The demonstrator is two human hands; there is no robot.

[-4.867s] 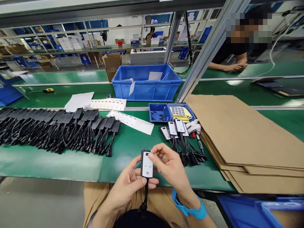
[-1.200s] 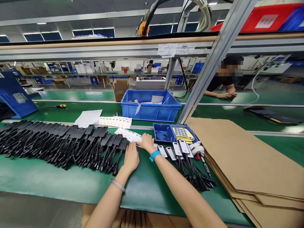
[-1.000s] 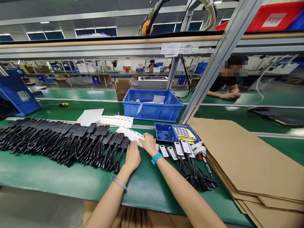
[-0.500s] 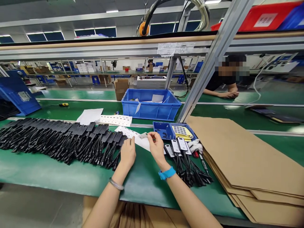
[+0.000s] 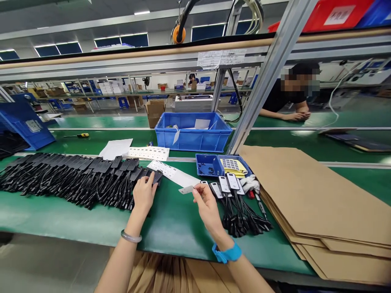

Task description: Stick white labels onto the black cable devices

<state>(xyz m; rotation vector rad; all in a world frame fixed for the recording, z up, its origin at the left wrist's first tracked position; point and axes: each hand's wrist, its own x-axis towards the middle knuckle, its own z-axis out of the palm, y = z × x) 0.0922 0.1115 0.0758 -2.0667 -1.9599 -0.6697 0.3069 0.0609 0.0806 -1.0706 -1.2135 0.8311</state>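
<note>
My right hand (image 5: 207, 205) pinches a small white sticker label (image 5: 186, 189) above the green bench. My left hand (image 5: 144, 195) rests on the last black cable device (image 5: 155, 178) at the right end of a long row of black cable devices (image 5: 70, 175), fingers curled over it. A white label sheet (image 5: 172, 173) lies just beyond the hands. A small group of labelled devices (image 5: 227, 185) with black cords lies right of my right hand.
A small blue tray (image 5: 210, 165) with yellow sheets sits behind the labelled devices. A large blue bin (image 5: 193, 132) stands farther back. Stacked brown cardboard sheets (image 5: 314, 195) cover the right side. Another person (image 5: 293, 97) leans on the far bench. More label sheets (image 5: 148, 153) lie at mid-left.
My right hand peeled a sticker off the sheet and drew it back toward me. My left hand moved left from the sheet onto the last black device in the row.
</note>
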